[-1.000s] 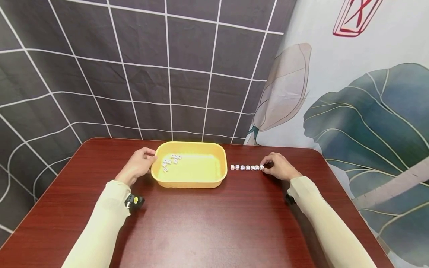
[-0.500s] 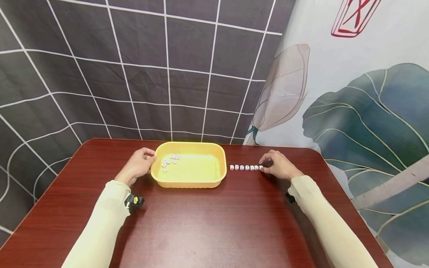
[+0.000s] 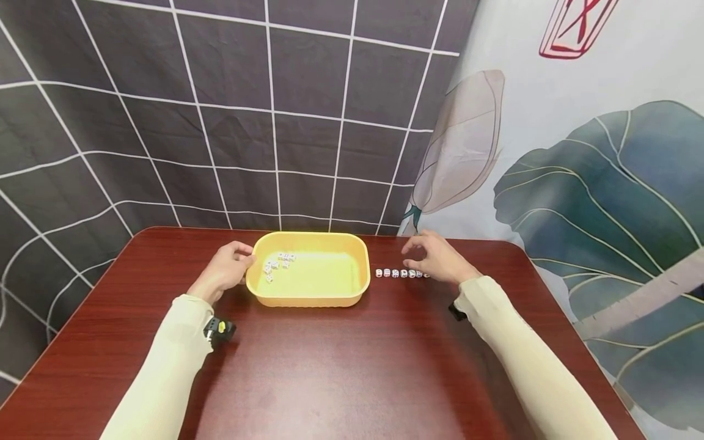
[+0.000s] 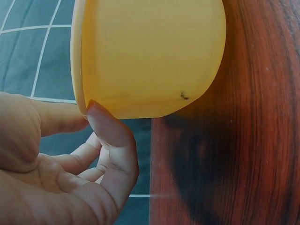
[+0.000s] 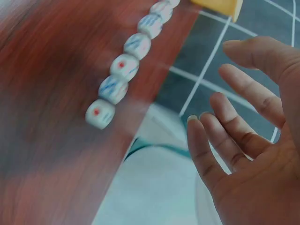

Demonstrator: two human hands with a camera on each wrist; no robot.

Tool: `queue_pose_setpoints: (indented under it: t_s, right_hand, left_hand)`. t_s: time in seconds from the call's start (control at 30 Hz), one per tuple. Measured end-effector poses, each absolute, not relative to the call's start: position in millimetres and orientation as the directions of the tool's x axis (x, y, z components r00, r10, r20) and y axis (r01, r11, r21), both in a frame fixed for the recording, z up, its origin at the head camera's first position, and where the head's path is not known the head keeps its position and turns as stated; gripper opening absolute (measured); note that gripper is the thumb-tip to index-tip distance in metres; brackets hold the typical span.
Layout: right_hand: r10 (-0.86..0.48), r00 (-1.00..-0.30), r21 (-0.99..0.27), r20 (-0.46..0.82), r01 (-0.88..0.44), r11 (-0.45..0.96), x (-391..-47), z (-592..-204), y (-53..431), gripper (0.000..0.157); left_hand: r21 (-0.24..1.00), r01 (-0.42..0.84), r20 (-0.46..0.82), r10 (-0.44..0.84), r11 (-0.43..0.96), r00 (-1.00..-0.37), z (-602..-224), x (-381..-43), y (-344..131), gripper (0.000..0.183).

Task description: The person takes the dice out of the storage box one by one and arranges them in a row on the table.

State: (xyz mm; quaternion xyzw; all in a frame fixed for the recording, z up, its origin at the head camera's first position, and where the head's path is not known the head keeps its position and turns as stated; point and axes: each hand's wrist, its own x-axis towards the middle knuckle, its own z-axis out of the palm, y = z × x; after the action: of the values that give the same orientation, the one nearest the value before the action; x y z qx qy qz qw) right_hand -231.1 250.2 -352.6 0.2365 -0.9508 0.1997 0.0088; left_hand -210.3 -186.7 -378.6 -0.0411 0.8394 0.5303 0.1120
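A yellow plastic tray (image 3: 308, 302) stands near the table's far edge. My left hand (image 3: 224, 272) pinches its left rim between thumb and finger, as the left wrist view also shows. Several white dice (image 3: 275, 265) lie loose at the left end inside it. To the right of the tray, several more dice (image 5: 124, 68) form a straight row on the table. My right hand (image 3: 437, 260) hovers above the row's right part, fingers apart and holding nothing. In the head view it partly hides the row's right end.
The reddish-brown wooden table (image 3: 319, 373) extends toward me. Behind it hangs a dark grey cloth (image 3: 308, 146) with a white grid. A pale curtain with leaf prints (image 3: 605, 183) hangs at the right.
My right hand has let go of the die at the row's right end. It has risen and moved left over the row. My left hand stays on the tray's rim.
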Motion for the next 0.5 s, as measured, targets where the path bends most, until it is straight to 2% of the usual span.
queue_pose_setpoints:
  t_s: [0.5]
  right_hand:
    - [-0.504, -0.855, -0.433, 0.126, -0.504, 0.747, -239.6, -337.4, 173.9, 0.026]
  left_hand:
    - [0.875, -0.206, -0.251, 0.046, 0.439, -0.967, -376.4, -209.8, -186.5, 0.036]
